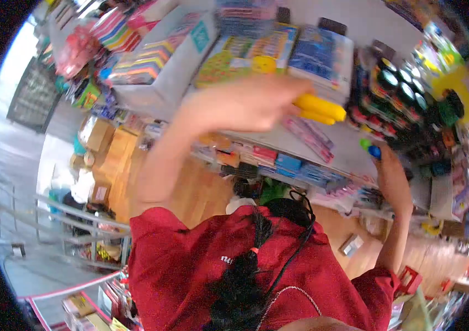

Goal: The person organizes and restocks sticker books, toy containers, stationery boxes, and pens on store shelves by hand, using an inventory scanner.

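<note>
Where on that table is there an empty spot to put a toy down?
One bare grey strip of table lies between the pink packet and the rack of small jars, under the left hand holding yellow sticks. The right hand reaches its edge. Further back, the colourful boxes sit packed tight, with no room.

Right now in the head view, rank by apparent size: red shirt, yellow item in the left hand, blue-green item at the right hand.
1. red shirt, largest by far, though nearest the camera.
2. yellow item, held in the left hand.
3. blue-green item at the right hand, smallest; partly hidden.
</note>
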Available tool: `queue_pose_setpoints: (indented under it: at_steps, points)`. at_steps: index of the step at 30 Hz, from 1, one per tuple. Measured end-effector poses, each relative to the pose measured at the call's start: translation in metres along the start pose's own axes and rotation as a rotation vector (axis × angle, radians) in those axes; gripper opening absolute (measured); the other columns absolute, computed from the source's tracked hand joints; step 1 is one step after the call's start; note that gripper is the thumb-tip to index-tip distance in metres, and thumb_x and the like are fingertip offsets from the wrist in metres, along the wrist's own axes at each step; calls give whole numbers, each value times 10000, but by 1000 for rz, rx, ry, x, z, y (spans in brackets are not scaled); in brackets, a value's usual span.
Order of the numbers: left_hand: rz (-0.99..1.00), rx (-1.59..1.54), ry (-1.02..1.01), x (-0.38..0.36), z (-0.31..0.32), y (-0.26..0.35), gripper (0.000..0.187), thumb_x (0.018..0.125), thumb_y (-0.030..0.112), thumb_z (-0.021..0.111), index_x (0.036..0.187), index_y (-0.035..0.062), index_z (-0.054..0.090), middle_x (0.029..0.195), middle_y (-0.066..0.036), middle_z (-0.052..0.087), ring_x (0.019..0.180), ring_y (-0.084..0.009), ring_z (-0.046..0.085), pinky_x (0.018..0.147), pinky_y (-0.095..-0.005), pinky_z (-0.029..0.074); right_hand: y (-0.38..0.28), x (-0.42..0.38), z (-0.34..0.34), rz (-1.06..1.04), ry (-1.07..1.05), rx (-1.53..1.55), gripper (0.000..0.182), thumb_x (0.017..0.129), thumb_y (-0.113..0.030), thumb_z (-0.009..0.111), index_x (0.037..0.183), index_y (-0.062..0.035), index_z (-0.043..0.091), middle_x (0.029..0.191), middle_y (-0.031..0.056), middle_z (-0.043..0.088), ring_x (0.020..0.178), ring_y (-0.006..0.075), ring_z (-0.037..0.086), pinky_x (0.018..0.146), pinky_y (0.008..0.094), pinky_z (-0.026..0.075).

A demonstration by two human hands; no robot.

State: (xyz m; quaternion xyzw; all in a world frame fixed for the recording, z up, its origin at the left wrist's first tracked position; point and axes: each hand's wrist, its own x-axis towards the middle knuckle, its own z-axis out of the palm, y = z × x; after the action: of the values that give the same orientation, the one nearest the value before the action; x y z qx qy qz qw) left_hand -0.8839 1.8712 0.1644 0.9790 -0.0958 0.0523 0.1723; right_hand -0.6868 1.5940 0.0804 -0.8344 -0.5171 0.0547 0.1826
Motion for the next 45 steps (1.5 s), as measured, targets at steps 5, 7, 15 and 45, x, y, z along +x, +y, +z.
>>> queue_pose_setpoints:
  at_steps: [5, 7, 15, 45]
  points:
    - [-308, 107, 130, -96, -123, -27, 450, 847, 92, 563, 1268, -16, 447, 1167, -145, 571, 1090, -210, 552, 909, -316, 452, -9, 27, 29, 83, 123, 27, 357, 878, -22, 496, 1230, -18, 432, 1140, 242, 546, 1072, 397, 529, 896, 424, 420]
    - [-413, 166, 268, -121, -155, -62, 412, 854, 138, 592, 1226, -14, 506, 1106, -124, 592, 1005, -167, 571, 866, -305, 465, -12, 25, 46, 181, 206, 220, 384, 886, -22, 489, 1266, -23, 435, 1168, 236, 532, 1081, 372, 526, 925, 376, 404]
    - [-385, 167, -245, -119, -181, -217, 390, 835, 211, 631, 1157, -1, 566, 1043, -139, 617, 916, -186, 589, 811, -308, 469, -84, 28, 107, 112, 521, 701, 303, 972, -95, 401, 1255, 8, 429, 1054, 68, 532, 933, 163, 498, 859, 313, 403]
    - [-181, -53, -300, -142, -142, -267, 406, 704, 301, 675, 951, -16, 615, 702, -176, 615, 698, -346, 610, 632, -407, 465, -222, 99, 148, 262, 626, 741, 279, 962, -230, 457, 1117, 1, 473, 895, 69, 528, 786, 154, 501, 686, 279, 430]
